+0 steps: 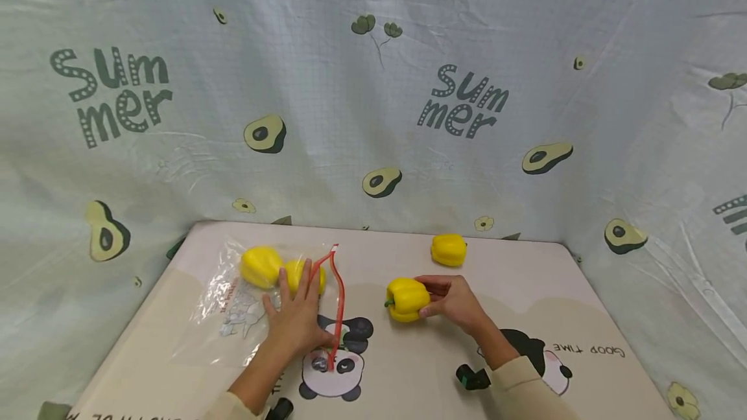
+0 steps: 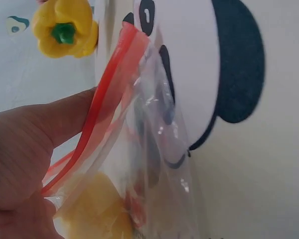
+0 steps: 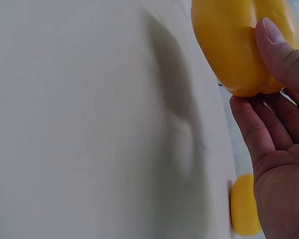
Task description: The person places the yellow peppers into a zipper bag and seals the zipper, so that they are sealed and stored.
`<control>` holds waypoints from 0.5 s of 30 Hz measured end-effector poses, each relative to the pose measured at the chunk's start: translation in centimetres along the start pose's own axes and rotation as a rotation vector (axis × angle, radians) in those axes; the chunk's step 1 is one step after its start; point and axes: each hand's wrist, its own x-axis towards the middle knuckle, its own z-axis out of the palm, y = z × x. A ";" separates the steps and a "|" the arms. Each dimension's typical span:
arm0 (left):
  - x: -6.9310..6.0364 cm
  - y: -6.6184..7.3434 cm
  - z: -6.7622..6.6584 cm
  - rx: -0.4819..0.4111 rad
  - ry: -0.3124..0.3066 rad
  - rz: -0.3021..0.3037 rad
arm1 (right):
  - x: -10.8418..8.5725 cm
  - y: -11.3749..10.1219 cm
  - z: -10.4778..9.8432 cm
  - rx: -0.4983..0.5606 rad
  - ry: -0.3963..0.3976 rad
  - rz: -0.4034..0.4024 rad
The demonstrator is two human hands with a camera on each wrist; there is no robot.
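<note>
My right hand (image 1: 454, 302) grips a yellow bell pepper (image 1: 407, 299) with a green stem. In the right wrist view the thumb lies on the pepper's side, and a shadow on the table shows the pepper is raised. A clear zip bag (image 1: 204, 323) with a red zip edge (image 1: 341, 297) lies to the left. Two yellow things, one a rounded yellow piece (image 1: 261, 267), sit in the bag. My left hand (image 1: 297, 321) spreads its fingers over the bag. Its thumb presses against the red zip edge, and the mouth stands apart there in the left wrist view.
Another yellow pepper (image 1: 449, 250) lies at the back of the table (image 1: 373, 251), behind the right hand. The tabletop carries printed pandas (image 1: 332, 378). A patterned curtain (image 1: 327, 96) hangs behind and at both sides. Black wrist devices (image 1: 473, 378) sit near both wrists.
</note>
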 end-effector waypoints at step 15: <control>-0.3 0.2 -0.2 0.000 -0.013 -0.025 | 0.3 -0.2 3.2 0.006 -0.016 -0.045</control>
